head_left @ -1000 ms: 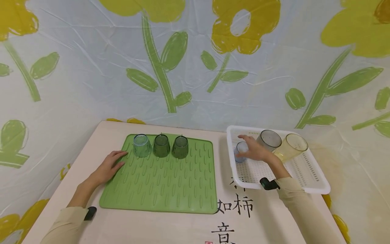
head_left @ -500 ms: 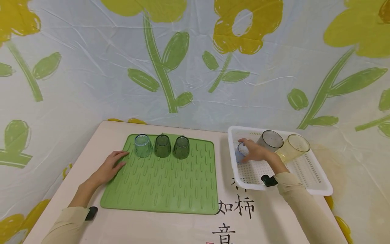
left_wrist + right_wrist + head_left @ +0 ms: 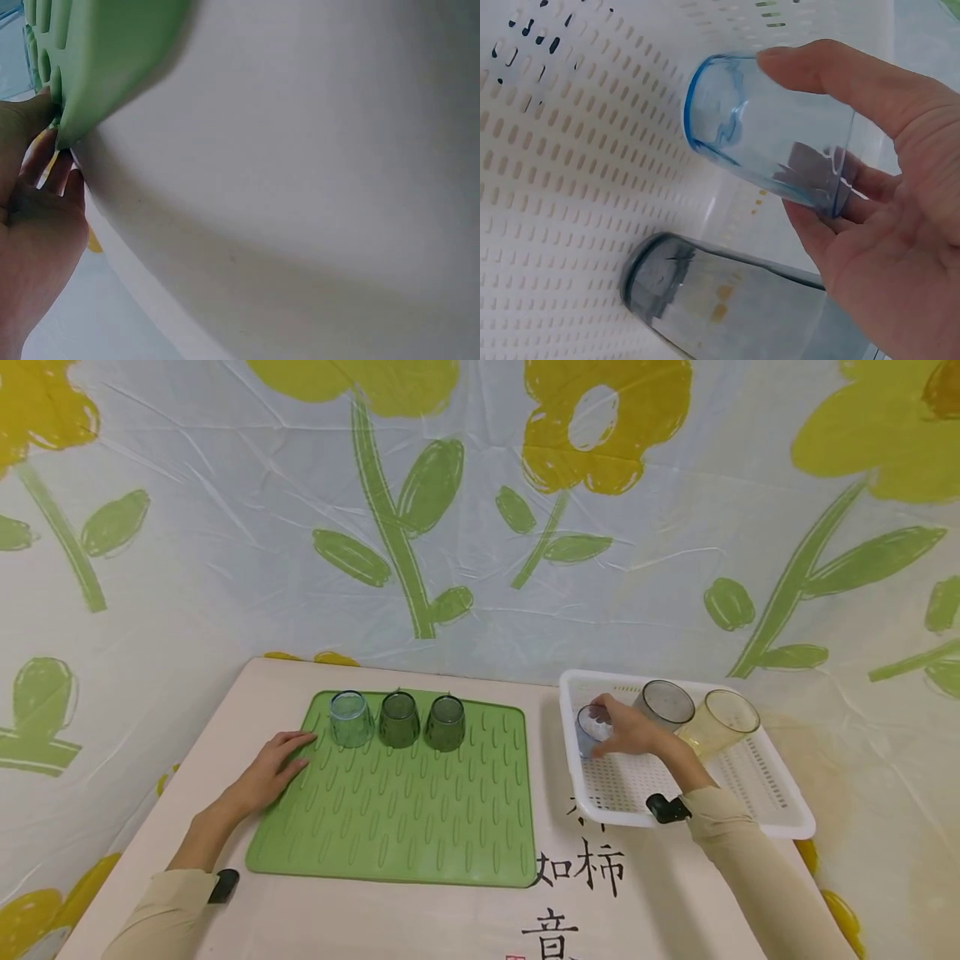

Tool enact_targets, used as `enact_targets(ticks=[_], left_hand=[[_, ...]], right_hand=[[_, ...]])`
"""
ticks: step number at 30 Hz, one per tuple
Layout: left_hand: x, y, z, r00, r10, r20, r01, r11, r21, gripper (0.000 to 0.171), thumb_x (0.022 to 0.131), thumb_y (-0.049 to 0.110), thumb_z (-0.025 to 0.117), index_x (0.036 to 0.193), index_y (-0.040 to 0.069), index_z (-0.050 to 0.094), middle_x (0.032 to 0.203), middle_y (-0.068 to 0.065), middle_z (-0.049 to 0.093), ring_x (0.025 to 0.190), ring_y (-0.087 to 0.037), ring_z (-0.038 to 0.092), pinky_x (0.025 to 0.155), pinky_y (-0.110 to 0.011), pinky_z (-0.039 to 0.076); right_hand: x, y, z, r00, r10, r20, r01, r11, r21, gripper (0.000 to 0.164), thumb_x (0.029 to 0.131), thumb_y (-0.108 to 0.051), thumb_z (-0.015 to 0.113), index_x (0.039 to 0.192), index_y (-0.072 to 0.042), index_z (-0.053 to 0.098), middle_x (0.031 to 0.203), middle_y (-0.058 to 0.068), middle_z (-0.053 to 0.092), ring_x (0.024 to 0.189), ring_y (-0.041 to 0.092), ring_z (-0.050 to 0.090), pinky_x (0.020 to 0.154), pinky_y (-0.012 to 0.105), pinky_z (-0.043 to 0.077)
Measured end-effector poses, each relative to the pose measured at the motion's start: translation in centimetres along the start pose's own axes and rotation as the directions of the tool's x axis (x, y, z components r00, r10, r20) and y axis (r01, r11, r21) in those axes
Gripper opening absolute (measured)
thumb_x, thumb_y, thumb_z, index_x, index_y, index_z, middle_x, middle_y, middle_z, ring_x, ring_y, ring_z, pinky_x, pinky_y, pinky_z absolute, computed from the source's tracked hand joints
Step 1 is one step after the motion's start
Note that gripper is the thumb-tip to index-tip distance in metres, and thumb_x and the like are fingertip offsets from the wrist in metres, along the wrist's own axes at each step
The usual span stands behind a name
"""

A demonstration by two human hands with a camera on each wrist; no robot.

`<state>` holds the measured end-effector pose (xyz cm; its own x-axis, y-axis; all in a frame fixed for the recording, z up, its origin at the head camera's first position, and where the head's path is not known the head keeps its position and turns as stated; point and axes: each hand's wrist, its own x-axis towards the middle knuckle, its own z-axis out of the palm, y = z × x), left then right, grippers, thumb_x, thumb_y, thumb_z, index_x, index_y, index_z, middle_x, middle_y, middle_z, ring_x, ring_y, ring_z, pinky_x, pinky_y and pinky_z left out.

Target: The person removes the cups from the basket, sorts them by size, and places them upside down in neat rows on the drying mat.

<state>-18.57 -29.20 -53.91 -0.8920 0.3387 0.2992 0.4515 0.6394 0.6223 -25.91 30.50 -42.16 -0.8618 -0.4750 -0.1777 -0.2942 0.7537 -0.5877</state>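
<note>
My right hand (image 3: 632, 728) grips a clear blue glass (image 3: 590, 739) inside the white basket (image 3: 611, 817). In the right wrist view, the thumb lies along one side of the blue glass (image 3: 742, 120) and the fingers wrap the other. A grey glass (image 3: 666, 703) stands right beside that hand, and a yellow glass (image 3: 723, 720) leans to its right. My left hand (image 3: 262, 775) rests at the left edge of the green mat (image 3: 390, 810), its thumb and fingertips touching it. In the left wrist view, part of the mat hides where the fingers meet it.
Along the mat's back edge, a light blue glass (image 3: 351, 720) and two dark green glasses (image 3: 398, 720) stand in a row. The table (image 3: 375, 918) bears black written characters near the basket. A flowered cloth (image 3: 480, 527) hangs behind and at the sides.
The right hand has closed round the blue glass and raised it slightly within the basket. My left hand stays at the mat's edge.
</note>
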Motion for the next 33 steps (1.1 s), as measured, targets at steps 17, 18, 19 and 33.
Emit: enact_targets(ticks=[17, 18, 19, 33], left_hand=[[-0.1, -0.5, 0.2, 1.000, 0.014, -0.017, -0.014, 1.000, 0.026, 0.040, 0.095, -0.010, 0.065, 0.134, -0.015, 0.054, 0.131, -0.036, 0.050, 0.122, -0.057, 0.047, 0.095, -0.064, 0.040], [-0.1, -0.4, 0.2, 1.000, 0.013, -0.016, -0.012, 1.000, 0.025, 0.040, 0.095, -0.010, 0.065, 0.134, -0.015, 0.054, 0.131, -0.036, 0.050, 0.122, -0.056, 0.047, 0.095, -0.063, 0.040], [-0.1, -0.4, 0.2, 1.000, 0.013, -0.017, -0.012, 1.000, 0.024, 0.040, 0.095, -0.010, 0.065, 0.134, -0.015, 0.054, 0.130, -0.036, 0.050, 0.121, -0.057, 0.047, 0.095, -0.063, 0.041], [-0.1, 0.2, 0.2, 1.000, -0.001, -0.023, 0.002, 1.000, 0.027, 0.040, 0.095, -0.011, 0.063, 0.133, -0.016, 0.054, 0.130, -0.037, 0.050, 0.121, -0.057, 0.047, 0.097, -0.063, 0.040]], right_hand=[[-2.6, -1.3, 0.1, 0.995, 0.073, -0.062, -0.050, 0.945, 0.324, 0.071, 0.084, -0.012, 0.085, 0.138, 0.006, 0.043, 0.138, 0.030, 0.052, 0.125, 0.046, 0.055, 0.098, 0.048, 0.052], [-2.8, -1.3, 0.2, 0.995, 0.075, -0.068, -0.049, 0.943, 0.329, 0.071, 0.084, -0.013, 0.085, 0.138, 0.006, 0.043, 0.137, 0.029, 0.052, 0.126, 0.046, 0.055, 0.098, 0.048, 0.052], [-2.9, -1.3, 0.2, 0.994, 0.079, -0.074, -0.050, 0.942, 0.331, 0.071, 0.084, -0.014, 0.085, 0.139, 0.006, 0.044, 0.137, 0.028, 0.053, 0.126, 0.044, 0.055, 0.099, 0.048, 0.052], [-4.5, -2.0, 1.6, 0.979, 0.120, -0.167, -0.028, 0.883, 0.469, 0.072, 0.089, -0.016, 0.083, 0.145, 0.004, 0.042, 0.143, 0.022, 0.056, 0.133, 0.039, 0.054, 0.098, 0.024, 0.052]])
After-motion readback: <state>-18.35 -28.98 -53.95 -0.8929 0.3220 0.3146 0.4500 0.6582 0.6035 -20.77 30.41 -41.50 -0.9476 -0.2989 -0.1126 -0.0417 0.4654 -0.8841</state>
